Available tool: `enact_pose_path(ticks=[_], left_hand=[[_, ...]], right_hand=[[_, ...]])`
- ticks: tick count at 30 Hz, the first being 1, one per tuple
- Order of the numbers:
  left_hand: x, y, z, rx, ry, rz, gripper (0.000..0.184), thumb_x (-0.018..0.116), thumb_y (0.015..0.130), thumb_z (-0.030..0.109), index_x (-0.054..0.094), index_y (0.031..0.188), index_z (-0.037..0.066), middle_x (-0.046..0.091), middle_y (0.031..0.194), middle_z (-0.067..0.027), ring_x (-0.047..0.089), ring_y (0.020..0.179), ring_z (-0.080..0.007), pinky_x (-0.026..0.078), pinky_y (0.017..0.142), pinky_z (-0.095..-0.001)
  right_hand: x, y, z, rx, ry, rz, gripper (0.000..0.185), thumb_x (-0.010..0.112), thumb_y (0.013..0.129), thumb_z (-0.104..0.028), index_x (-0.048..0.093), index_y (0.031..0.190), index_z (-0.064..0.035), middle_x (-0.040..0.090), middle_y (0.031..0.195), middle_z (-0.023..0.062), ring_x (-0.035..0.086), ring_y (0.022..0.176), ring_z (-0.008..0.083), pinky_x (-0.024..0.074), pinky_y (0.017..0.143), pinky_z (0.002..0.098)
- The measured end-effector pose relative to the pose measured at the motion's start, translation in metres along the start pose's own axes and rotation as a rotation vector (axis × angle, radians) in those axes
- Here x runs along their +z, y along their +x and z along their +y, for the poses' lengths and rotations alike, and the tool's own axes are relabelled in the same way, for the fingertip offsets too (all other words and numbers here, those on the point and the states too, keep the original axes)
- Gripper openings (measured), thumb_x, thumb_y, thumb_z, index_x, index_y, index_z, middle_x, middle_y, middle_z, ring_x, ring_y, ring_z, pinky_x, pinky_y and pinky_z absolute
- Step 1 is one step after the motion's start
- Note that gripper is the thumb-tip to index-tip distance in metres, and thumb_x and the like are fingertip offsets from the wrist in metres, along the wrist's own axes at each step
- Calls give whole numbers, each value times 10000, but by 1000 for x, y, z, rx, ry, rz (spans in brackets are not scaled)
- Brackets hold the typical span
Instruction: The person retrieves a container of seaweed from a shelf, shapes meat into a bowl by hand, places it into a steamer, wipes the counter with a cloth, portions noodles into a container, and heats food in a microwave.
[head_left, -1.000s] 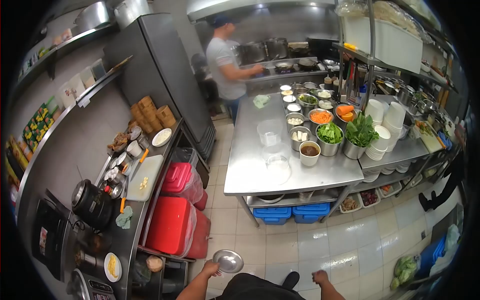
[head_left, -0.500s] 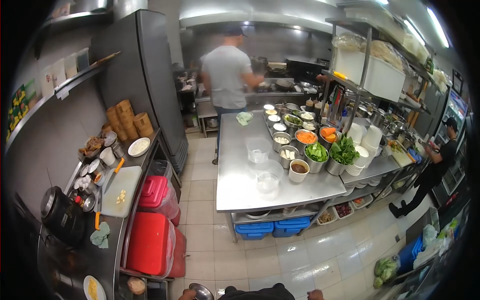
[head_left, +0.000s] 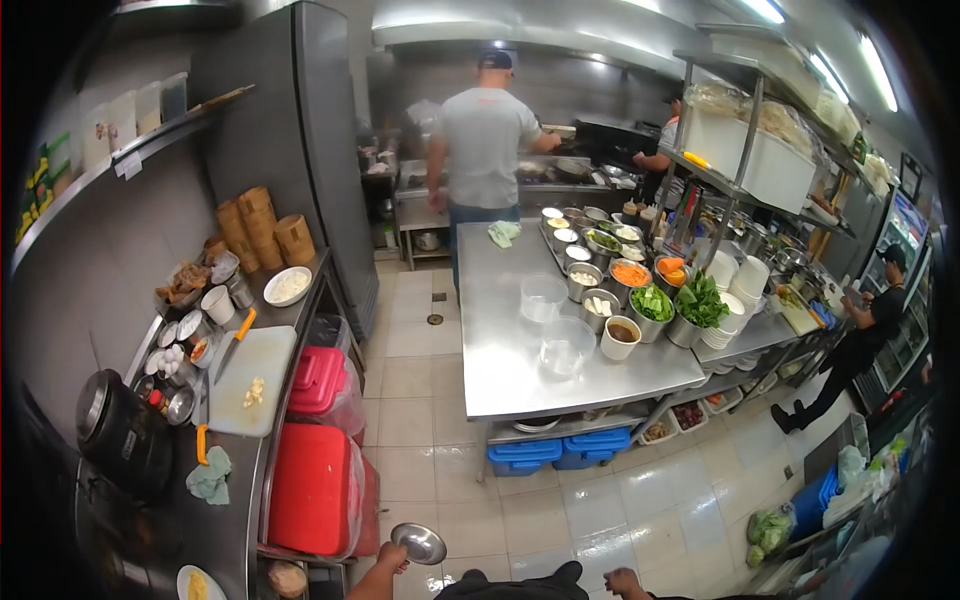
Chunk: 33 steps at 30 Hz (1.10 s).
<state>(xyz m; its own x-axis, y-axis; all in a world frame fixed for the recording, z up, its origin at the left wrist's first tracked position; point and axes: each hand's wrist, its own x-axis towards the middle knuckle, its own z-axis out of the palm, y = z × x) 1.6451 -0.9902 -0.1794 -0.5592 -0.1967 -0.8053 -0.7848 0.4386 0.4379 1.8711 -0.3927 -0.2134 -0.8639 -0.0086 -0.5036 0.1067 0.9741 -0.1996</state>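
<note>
Low in the view, my left hand (head_left: 393,558) is closed on the rim of a shallow round metal bowl (head_left: 420,544), held out over the tiled floor. The bowl's inside faces up and looks bare. My right hand (head_left: 624,582) hangs at the bottom edge, right of my dark shoes (head_left: 510,585). Its fingers are loosely bent and a little apart, with nothing seen in them. Left of the bowl stands a large red-lidded bin (head_left: 305,490). Near the bottom left, a white dish with yellow food (head_left: 200,583) sits on the dark counter.
A steel table (head_left: 500,370) ahead bears clear plastic tubs (head_left: 566,348), leafy greens (head_left: 702,299) and a cup of brown sauce (head_left: 620,338). The left counter holds a cutting board (head_left: 258,370) with orange-handled knives. One person (head_left: 487,150) stands at the stove, others at right.
My left hand has come up and forward with the metal bowl, now fully in view. My right hand has shifted slightly. The person at the stove has moved, and another person shows behind the shelf.
</note>
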Motion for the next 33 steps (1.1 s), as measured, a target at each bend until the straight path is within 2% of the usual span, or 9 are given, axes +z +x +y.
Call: enact_pose_path(ticks=[2,3,8,14,20,25,27,30,33], left_hand=[[-2,3,-4,-9,-6,-10,305,517,868,228,641,882,-50,681,728,-141,651,549,-206,531,457,-357],[-1,1,-9,-14,-17,-9,302,521,868,227,642,890,-49,683,729,-140,653,553,-205,532,457,-356],[-14,-26,-43,-125,21,-12,270,511,859,209,643,923,-18,682,743,-143,647,554,-213,537,478,-392],[-29,-42,-102,-292,-51,18,257,491,833,140,631,967,-28,661,719,-160,634,541,-256,548,493,-428],[-21,-48,-110,-290,-92,38,275,477,837,147,635,961,-41,677,749,-159,661,577,-246,554,512,-424],[0,-58,-77,-268,-91,79,280,468,827,126,626,964,-60,670,729,-176,656,547,-256,540,458,-403],[10,-61,-67,-240,-140,97,285,471,830,126,616,978,-68,669,726,-181,657,541,-260,537,452,-402],[35,-78,-54,-229,-188,145,303,475,836,128,589,1028,-78,665,728,-189,658,532,-264,529,438,-399],[51,-91,-41,-215,-172,280,342,474,843,130,551,1105,-75,663,752,-198,659,523,-265,517,421,-392]], right_hand=[[-5,21,2,108,206,-1,231,595,867,-289,686,833,-79,699,732,69,655,573,178,533,560,327],[-1,24,0,214,589,149,167,645,733,-273,651,783,-114,677,754,136,667,757,330,534,673,471],[-64,7,-52,575,840,104,166,623,748,-254,667,798,-102,691,763,108,677,777,303,542,695,438],[1,9,-6,255,382,-313,284,605,774,-235,636,1039,-140,695,901,103,666,908,293,537,743,439],[-59,5,-23,-86,-169,-269,206,597,774,-211,666,954,-137,691,881,117,661,905,319,535,748,446],[-26,55,2,38,459,-4,332,599,866,-335,667,812,-15,660,678,93,620,561,173,501,533,325],[-56,71,-15,120,341,-226,287,474,868,-242,693,948,-75,674,997,215,629,999,386,492,893,472],[-68,105,3,-160,-36,-170,354,485,879,-305,690,954,-26,666,1018,234,617,1020,394,492,911,444],[-58,147,31,-30,187,9,412,493,881,-355,694,912,3,661,1041,238,603,1048,394,485,930,428]])
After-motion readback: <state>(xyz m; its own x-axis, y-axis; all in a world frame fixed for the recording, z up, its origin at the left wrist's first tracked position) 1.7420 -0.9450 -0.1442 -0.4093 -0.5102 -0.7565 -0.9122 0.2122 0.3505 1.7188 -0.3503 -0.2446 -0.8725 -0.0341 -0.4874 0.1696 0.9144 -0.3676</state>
